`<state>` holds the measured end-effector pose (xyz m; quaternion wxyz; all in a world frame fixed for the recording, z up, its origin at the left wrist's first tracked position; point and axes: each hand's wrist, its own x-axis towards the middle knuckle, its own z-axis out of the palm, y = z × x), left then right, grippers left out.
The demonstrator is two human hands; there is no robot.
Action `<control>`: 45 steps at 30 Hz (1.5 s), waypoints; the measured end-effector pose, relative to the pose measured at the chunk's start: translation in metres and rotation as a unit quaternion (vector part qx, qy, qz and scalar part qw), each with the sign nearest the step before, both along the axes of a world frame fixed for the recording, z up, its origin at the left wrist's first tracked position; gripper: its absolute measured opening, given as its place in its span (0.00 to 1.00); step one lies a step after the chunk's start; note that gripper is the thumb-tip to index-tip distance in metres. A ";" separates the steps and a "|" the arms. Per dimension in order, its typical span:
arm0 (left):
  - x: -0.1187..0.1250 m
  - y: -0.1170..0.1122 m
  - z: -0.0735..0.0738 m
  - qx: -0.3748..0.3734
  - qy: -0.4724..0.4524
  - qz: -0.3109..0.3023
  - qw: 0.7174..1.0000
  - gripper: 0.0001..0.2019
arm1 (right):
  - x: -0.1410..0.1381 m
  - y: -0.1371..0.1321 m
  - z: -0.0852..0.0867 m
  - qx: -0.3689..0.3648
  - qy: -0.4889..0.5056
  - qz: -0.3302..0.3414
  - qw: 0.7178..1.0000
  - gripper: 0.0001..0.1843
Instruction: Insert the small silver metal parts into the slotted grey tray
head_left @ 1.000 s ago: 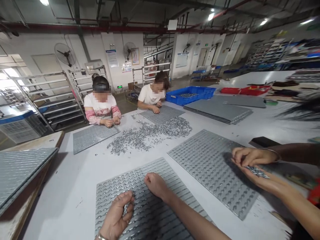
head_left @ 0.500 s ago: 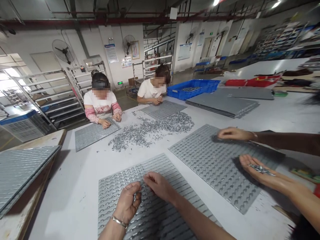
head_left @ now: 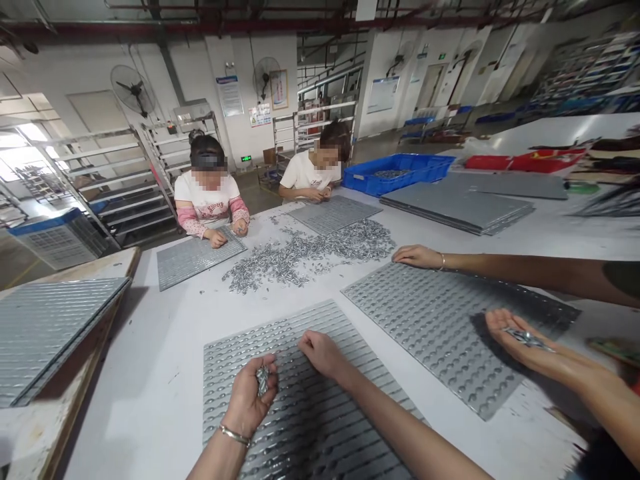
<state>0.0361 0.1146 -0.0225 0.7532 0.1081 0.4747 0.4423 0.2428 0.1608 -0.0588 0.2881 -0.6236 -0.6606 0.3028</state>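
A grey ridged metal tray lies on the white table in front of me. Over its near part, my left hand is curled round a small bunch of shiny metal pieces. My right hand is closed in a pinch just right of it, fingertips down on the tray; what it pinches is too small to make out. A large heap of the same metal pieces lies in the middle of the table, beyond the tray.
A co-worker at my right cups metal pieces in one palm and reaches the other hand to the heap over a second tray. Two seated people work on trays across the table. Stacked trays stand left; a blue crate sits behind.
My left hand has turned up, showing the pieces in it. My right hand shifted slightly right on the tray. The co-worker's far hand stretched out from the cupped palm to the heap.
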 end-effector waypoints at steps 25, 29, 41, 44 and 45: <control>0.023 -0.031 0.015 0.126 0.035 -0.095 0.987 0.23 | -0.015 -0.079 0.051 0.052 0.203 0.059 0.976 0.18; 0.027 -0.034 0.019 0.129 0.027 -0.101 0.986 0.25 | -0.016 -0.083 0.043 0.028 0.238 0.065 0.969 0.17; 0.034 -0.047 0.011 0.129 0.049 -0.159 0.978 0.25 | -0.005 -0.107 0.040 -0.036 0.311 0.050 0.948 0.21; 0.037 -0.052 0.004 0.121 0.036 -0.183 0.975 0.26 | -0.002 -0.116 0.030 -0.079 0.347 0.045 0.934 0.18; 0.038 -0.053 0.002 0.117 0.036 -0.191 0.974 0.26 | -0.001 -0.118 0.028 -0.094 0.355 0.046 0.929 0.17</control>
